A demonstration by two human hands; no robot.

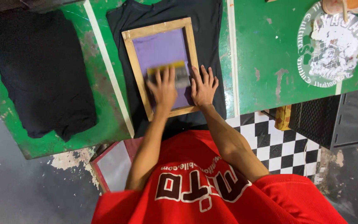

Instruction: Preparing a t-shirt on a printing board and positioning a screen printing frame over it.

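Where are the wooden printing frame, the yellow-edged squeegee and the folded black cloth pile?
Wooden-framed purple screen [130, 54]: head view, left wooden rail.
Yellow-edged squeegee [180, 65]: head view, its yellow top edge.
Folded black cloth pile [38, 70]: head view, middle of the top fold.

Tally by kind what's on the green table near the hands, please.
Wooden screen frame: 1
Yellow-edged squeegee: 1, under the left hand; right hand on the frame
Black shirt laid flat: 1
Folded black pile: 1
Total: 4

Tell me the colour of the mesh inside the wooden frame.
Purple, seen in the head view: the mesh inside the wooden frame.
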